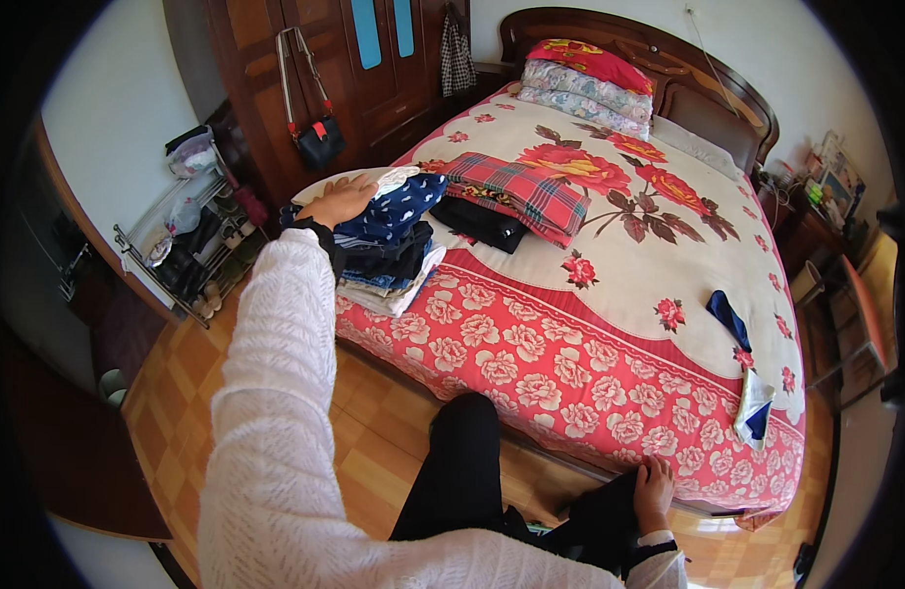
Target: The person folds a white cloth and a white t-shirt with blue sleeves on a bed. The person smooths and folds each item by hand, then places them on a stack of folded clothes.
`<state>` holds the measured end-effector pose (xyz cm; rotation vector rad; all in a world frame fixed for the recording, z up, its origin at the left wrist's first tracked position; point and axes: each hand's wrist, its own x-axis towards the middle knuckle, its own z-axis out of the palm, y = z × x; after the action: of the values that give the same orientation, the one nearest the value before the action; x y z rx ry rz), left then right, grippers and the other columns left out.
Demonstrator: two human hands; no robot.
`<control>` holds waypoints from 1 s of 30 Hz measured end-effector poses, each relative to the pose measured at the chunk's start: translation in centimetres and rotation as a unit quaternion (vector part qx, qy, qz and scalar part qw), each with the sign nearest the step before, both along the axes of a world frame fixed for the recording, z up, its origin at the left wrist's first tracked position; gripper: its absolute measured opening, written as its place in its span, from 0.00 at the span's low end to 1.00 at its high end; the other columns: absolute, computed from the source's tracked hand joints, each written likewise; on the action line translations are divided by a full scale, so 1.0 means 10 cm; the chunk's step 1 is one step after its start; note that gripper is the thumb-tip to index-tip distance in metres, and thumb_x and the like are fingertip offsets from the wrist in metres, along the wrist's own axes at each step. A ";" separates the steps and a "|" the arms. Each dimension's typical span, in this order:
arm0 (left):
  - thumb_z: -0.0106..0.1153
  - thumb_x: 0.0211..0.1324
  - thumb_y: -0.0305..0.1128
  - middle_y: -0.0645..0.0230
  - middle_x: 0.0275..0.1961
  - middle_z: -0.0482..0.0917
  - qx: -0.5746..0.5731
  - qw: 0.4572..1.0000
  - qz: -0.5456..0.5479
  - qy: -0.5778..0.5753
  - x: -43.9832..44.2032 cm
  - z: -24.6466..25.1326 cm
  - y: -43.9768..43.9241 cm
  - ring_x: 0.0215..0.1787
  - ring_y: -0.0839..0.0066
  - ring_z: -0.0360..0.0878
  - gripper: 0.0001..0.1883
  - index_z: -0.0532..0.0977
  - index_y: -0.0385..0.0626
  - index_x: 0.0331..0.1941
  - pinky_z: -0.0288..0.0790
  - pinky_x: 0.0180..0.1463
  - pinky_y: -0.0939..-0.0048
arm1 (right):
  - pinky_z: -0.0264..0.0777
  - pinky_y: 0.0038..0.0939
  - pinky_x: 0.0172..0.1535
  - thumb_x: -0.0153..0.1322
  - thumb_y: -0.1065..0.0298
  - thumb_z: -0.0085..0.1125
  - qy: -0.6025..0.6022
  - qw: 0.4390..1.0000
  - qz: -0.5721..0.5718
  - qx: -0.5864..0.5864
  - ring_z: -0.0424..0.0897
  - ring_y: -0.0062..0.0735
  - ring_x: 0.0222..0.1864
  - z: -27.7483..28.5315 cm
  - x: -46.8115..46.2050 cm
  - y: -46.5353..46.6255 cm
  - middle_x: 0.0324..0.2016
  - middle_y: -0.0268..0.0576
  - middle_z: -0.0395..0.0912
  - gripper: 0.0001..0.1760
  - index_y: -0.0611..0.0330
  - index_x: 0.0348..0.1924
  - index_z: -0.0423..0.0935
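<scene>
My left hand point(340, 200) reaches far out, palm down on top of a tall stack of folded clothes point(382, 254) at the bed's left corner. Under its fingers lies a white folded garment point(393, 179). Just below that, a navy cloth with a white moustache print point(402, 210) hangs over the stack's side. Down near the bed's front edge, my right hand point(654, 487) rests by my black-trousered knee and holds nothing. Beside the stack, a red plaid folded cloth point(522, 199) lies partly over a black folded garment point(478, 223).
The bed carries a floral bedspread point(548, 383). On its right side lie a navy cloth piece point(728, 320) and a small white-and-navy item point(754, 412). Pillows point(589, 88) are piled at the headboard. A shoe rack point(195, 250) stands left; a handbag point(321, 140) hangs on the wardrobe.
</scene>
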<state>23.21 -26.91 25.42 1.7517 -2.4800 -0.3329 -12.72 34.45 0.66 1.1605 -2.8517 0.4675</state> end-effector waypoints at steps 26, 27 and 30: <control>0.51 0.63 0.44 0.44 0.70 0.59 -0.121 0.916 -0.378 0.059 -0.69 -1.44 2.60 0.72 0.44 0.53 0.28 0.65 0.51 0.67 0.49 0.72 0.46 | 0.74 0.39 0.48 0.70 0.60 0.58 -0.234 0.946 0.007 -0.225 0.82 0.50 0.43 0.08 -0.58 0.18 0.40 0.57 0.82 0.25 0.68 0.55 0.74; 0.51 0.63 0.45 0.44 0.69 0.60 -0.064 0.924 -0.376 0.033 -0.73 -1.64 2.76 0.72 0.44 0.53 0.28 0.66 0.51 0.66 0.49 0.71 0.44 | 0.74 0.38 0.48 0.69 0.61 0.59 -0.252 0.939 -0.031 -0.234 0.82 0.47 0.43 0.11 -0.70 0.21 0.40 0.57 0.82 0.24 0.68 0.54 0.74; 0.53 0.61 0.47 0.50 0.69 0.62 -0.005 0.930 -0.368 0.015 -0.71 -2.13 3.14 0.72 0.46 0.54 0.27 0.69 0.50 0.62 0.45 0.72 0.43 | 0.75 0.36 0.47 0.68 0.63 0.60 -0.179 0.932 -0.102 -0.297 0.82 0.42 0.42 0.05 -1.14 0.37 0.41 0.57 0.82 0.23 0.69 0.53 0.76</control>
<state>16.15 4.50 4.08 0.7231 -3.0007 -0.3782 -24.10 38.19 1.20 0.7112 -2.7133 1.5240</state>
